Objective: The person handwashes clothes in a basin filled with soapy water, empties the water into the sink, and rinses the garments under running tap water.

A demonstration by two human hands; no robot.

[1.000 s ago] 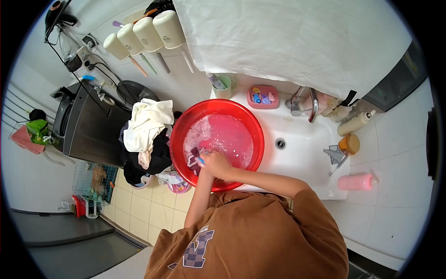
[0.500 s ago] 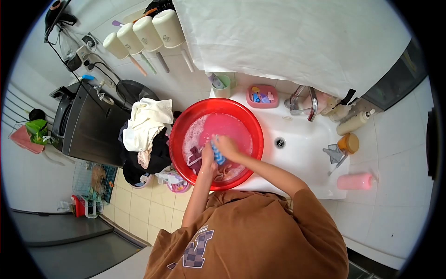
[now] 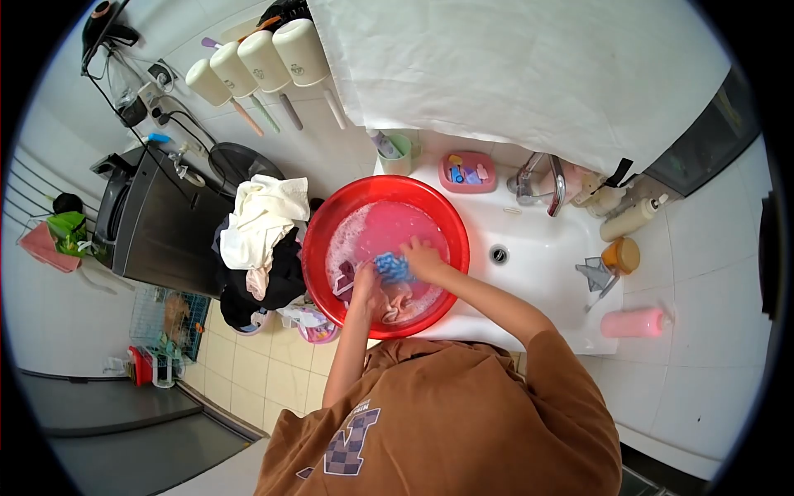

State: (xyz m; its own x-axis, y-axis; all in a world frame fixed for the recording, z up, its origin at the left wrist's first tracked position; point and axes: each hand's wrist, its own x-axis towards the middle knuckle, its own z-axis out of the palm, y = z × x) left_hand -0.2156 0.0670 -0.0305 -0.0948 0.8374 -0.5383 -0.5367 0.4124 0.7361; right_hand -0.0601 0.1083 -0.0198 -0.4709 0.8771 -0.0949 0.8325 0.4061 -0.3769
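Blue patterned cloth [image 3: 393,267] lies mid-frame in the red basin [image 3: 455,238], bunched, its longer side roughly crosswise. I see the left hand [image 3: 364,283] nearer, its fingers gripping the left end; the right hand [image 3: 423,259] spreads its fingers just beside the other; contact I can't tell.

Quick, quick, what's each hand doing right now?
Left hand: closed, holding one end of the blue-and-white cloth.
Right hand: open and spread, right by the cloth; can't tell if it's touching.
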